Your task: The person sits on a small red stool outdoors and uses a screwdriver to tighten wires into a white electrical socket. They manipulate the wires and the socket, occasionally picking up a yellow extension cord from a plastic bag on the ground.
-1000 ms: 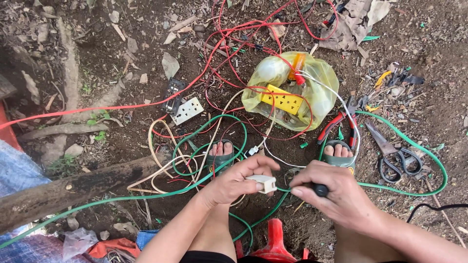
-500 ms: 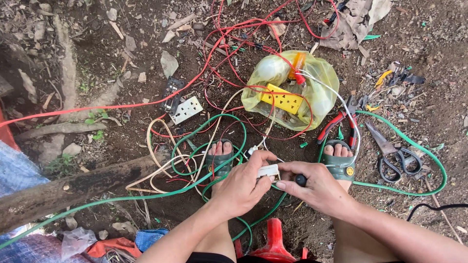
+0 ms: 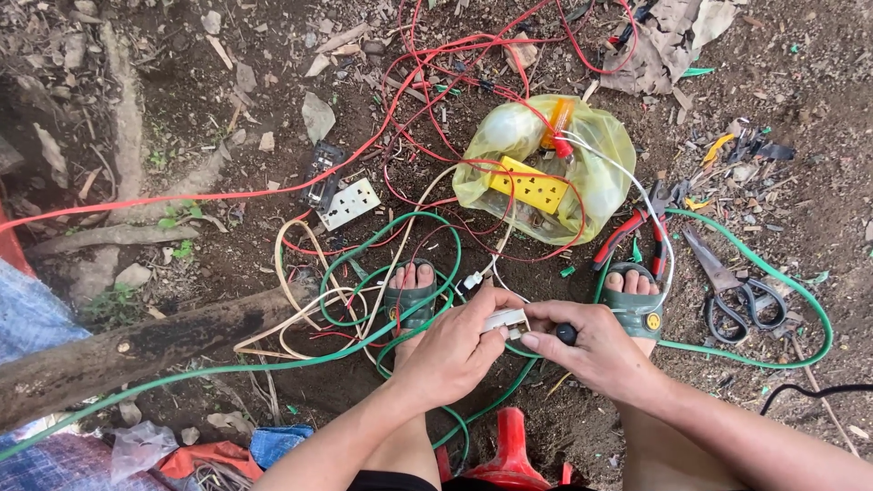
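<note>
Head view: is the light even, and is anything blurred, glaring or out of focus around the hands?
Head view: soft, even daylight with no hard shadows; left hand and right hand look sharp, as does the small white plug between them; mild sheen on the yellow plastic bag, no blown-out glare; the scissors are crisp; the log near the left edge looks slightly softer.

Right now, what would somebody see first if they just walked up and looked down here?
Probably the tangle of red wires and green wires spread over the dirt, running between the person's sandalled feet. Next, the yellow plastic bag with a yellow socket block on it, up in the middle. Close to the camera, the left hand pinches a small white plug while the right hand grips a dark-handled tool against it.
</note>
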